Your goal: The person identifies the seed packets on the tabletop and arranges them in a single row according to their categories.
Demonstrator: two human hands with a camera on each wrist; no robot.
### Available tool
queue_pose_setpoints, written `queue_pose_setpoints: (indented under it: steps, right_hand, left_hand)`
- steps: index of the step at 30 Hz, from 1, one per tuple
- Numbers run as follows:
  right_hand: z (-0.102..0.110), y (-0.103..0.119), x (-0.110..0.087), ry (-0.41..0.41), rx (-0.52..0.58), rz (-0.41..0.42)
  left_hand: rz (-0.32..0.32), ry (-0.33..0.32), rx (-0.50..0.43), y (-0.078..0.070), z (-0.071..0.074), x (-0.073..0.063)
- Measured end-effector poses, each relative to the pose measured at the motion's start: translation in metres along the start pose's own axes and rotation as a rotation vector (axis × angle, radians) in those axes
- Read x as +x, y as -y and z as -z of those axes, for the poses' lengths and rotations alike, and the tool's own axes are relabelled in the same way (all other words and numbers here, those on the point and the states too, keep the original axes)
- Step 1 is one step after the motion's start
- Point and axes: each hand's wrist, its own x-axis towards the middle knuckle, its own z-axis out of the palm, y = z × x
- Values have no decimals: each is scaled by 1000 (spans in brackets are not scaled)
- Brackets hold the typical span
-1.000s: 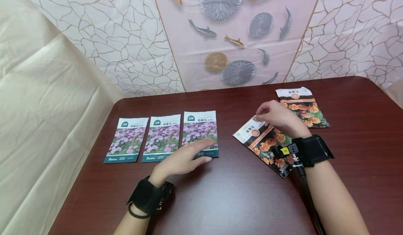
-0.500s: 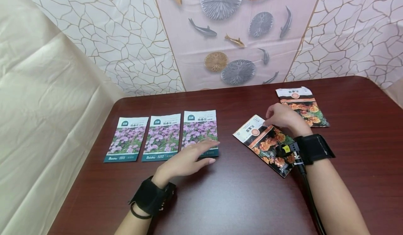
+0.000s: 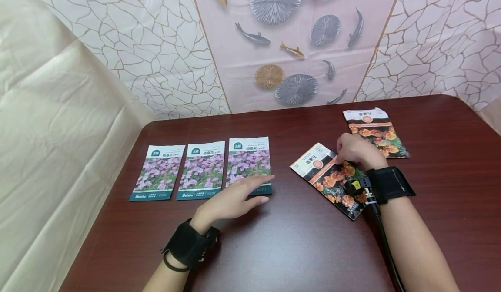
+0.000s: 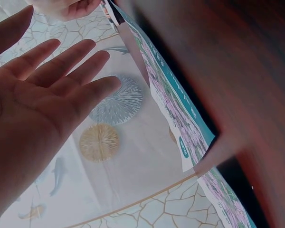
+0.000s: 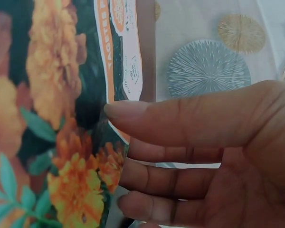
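Orange-flowered packet [image 3: 329,179] lies slantwise on the right part of the tabletop [image 3: 289,235] in the head view, its white end turned toward the back left. On the long side facing the back right corner, the right hand [image 3: 356,149] pinches its edge. Partly behind that hand, near the back right corner, lies a second orange packet [image 3: 377,135]. Toward the left edge, three purple packets stand in a row: the leftmost one [image 3: 157,174], the middle one [image 3: 201,170] and the rightmost one [image 3: 248,163]. Over the near end of the rightmost one hangs the left hand [image 3: 232,198], fingers stretched out, holding nothing. From the left wrist, its bare palm and extended fingers show against the patterned cloth [image 4: 133,171], apart from the purple packets. From the right wrist, the thumb [image 5: 180,121] lies on the orange-flowered face at the packet's edge, with the fingers curled in beneath it.
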Motion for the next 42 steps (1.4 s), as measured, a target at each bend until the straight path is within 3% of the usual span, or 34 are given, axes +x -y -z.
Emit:
queue_pose_setpoints:
  steps: [9,17,24,33,42]
  right_hand:
    - [-1,-2,1,24,-19,40]
    - [1,-6,0,12,-3,78]
    - [6,-5,-5,-11,128,93]
    - [13,1,-11,-124,314,176]
    - [12,18,-16,-209,525,187]
  left_hand:
    - [-19,1,13,3,-2,2]
    - [3,-5,0,3,-2,2]
    - [20,-23,-9,3,-3,2]
    - [35,-73,-15,5,-3,2]
    - [89,-145,-65,4,-3,3]
